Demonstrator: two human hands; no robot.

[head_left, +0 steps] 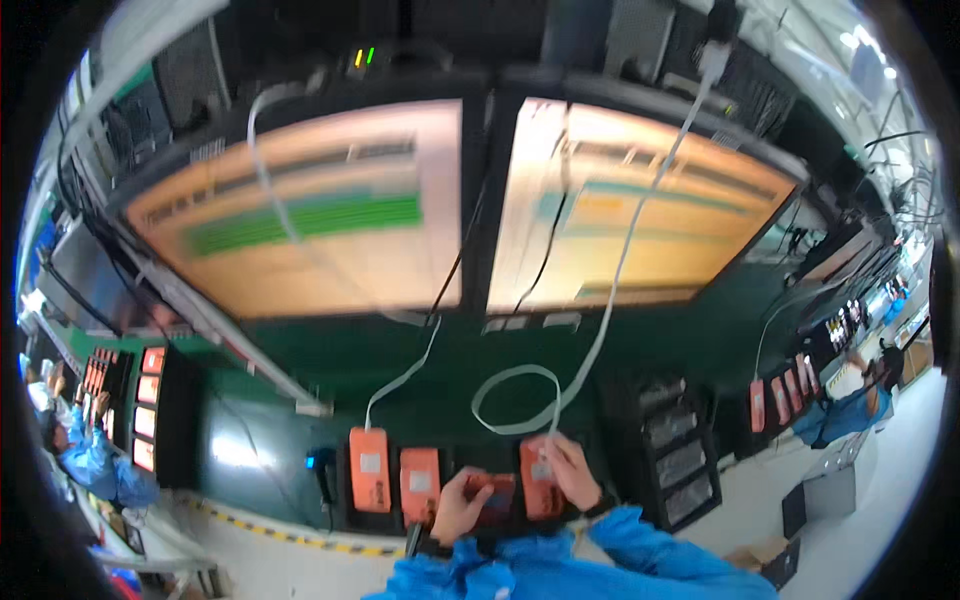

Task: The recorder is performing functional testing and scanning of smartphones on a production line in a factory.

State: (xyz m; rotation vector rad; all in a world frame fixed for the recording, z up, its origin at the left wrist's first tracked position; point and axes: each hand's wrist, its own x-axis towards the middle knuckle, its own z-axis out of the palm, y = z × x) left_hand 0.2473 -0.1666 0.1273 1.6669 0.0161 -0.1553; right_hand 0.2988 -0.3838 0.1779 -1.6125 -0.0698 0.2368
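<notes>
Several flat, phone-shaped orange-red devices with pale labels stand in a row in a black tray (392, 518). A white cable runs into the top of the leftmost orange device (370, 475). Beside it is a second orange device (420, 478). My left hand (460, 508) is closed on the edge of a darker red device (499, 498), its thumb lying over the face. At the rightmost orange device (540, 488), my right hand (572, 475) pinches the end of a looped white cable (515, 370) near the top edge. The fingers partly hide the plug.
Two lit monitors (320, 220) hang over the green bench (270, 420). To the right is a black tray (690, 505) of clear-covered slots; farther off, another holds orange devices (757, 405). Co-workers in blue sit at far left (95, 465) and far right (850, 415).
</notes>
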